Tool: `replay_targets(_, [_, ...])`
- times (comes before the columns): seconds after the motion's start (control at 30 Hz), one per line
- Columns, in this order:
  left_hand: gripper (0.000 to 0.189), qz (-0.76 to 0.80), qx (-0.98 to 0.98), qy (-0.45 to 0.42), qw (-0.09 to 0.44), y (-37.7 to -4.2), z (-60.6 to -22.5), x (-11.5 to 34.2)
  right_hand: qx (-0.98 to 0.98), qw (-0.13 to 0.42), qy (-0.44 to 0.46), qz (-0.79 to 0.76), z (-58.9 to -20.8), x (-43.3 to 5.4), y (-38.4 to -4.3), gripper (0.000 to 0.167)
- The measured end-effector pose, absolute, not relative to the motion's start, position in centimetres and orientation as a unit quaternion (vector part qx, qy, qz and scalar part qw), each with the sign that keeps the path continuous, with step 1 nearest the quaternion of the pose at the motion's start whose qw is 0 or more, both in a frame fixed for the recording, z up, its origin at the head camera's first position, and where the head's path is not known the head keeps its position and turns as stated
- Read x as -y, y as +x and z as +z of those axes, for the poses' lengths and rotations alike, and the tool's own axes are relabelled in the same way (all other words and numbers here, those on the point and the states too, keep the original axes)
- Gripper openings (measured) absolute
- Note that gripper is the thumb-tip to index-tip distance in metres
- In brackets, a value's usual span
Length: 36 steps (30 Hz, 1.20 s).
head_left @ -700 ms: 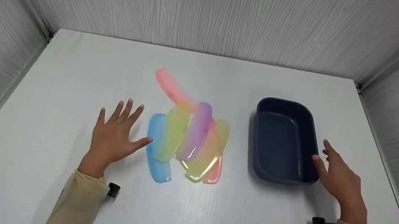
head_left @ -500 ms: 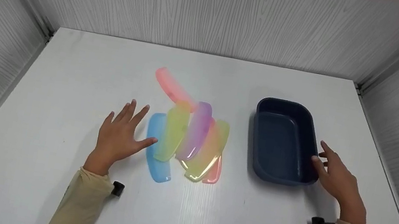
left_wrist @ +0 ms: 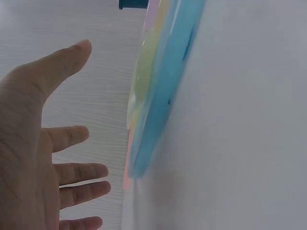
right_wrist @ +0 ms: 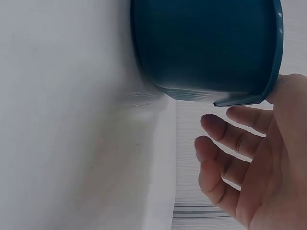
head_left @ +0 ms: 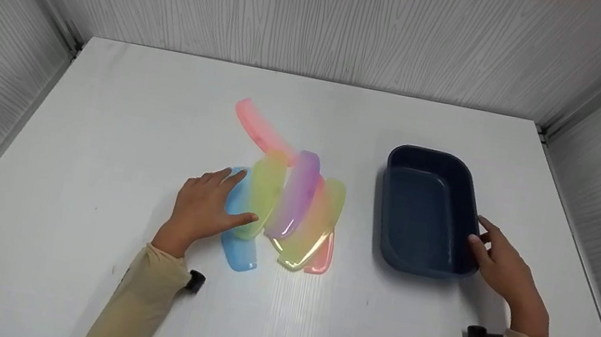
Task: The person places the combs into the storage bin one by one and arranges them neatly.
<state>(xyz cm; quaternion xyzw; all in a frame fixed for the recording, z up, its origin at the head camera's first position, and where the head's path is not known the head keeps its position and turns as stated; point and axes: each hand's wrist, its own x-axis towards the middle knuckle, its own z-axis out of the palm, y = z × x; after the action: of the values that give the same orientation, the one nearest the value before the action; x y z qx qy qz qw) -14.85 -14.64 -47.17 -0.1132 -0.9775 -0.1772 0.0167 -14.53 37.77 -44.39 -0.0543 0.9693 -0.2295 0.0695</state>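
- Combs (head_left: 294,204), at least six, lie overlapping on the counter (head_left: 84,218), left of the box (head_left: 420,219); their teeth are too faint to make out.
- Blue comb (head_left: 239,253) lies on the side of the spread away from the box, partly overlapped by a yellow comb (head_left: 266,193).
- Purple comb (head_left: 304,181) and second yellow comb (head_left: 309,246) lie nearer the box, with a pink comb (head_left: 323,261) showing beneath the latter; another pink comb (head_left: 258,128) slants away, its outer end beyond the box's far rim.
- Left hand (head_left: 202,207) hovers over the blue comb and the yellow one beside it, well left of the box; its fingers (left_wrist: 84,173) and thumb are spread apart with nothing between them, clear of the plastic in the left wrist view.
- Good handling probably calls for lowering thumb and fingers to opposite edges of the combs and gathering evenly: thin, smooth plastic may slide, and a pull on one could drag its neighbours.
- Right hand (head_left: 503,272) holds the box by its right rim, thumb over the edge, fingers bent along the outside; most of them stand off the wall in the right wrist view, so the hold looks light. Steady, gentle pressure should suffice.
- Box: deep, dark blue, upright, open-topped; its floor and inner walls show, and every visible comb is outside it.
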Motion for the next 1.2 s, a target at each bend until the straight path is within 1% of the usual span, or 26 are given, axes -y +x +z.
replay_targets(0.13, [0.087, -0.171, 0.979, -0.114, 0.003, -15.1, -47.5, 14.3, -0.966, 0.07, -0.057, -0.24, -44.8, -37.9, -14.7, 0.06])
replay_targets(0.4, [0.088, -0.147, 0.983, -0.11, -0.025, -15.5, -47.6, 13.8, -0.961, 0.051, -0.072, -0.262, -45.6, -38.2, -14.9, 0.056])
replay_targets(0.57, [0.087, -0.142, 0.983, -0.111, -0.03, -15.7, -47.7, 13.5, -0.958, 0.052, -0.068, -0.274, -45.9, -38.3, -14.9, 0.054])
replay_targets(0.9, [0.094, -0.147, 0.983, -0.105, -0.031, -15.7, -47.8, 12.4, -0.953, 0.051, -0.061, -0.291, -46.3, -38.4, -14.7, 0.055])
replay_targets(1.2, [0.086, -0.195, 0.975, -0.094, -0.051, -15.8, -47.9, 12.0, -0.953, 0.044, -0.06, -0.293, -46.2, -38.4, -14.8, 0.054])
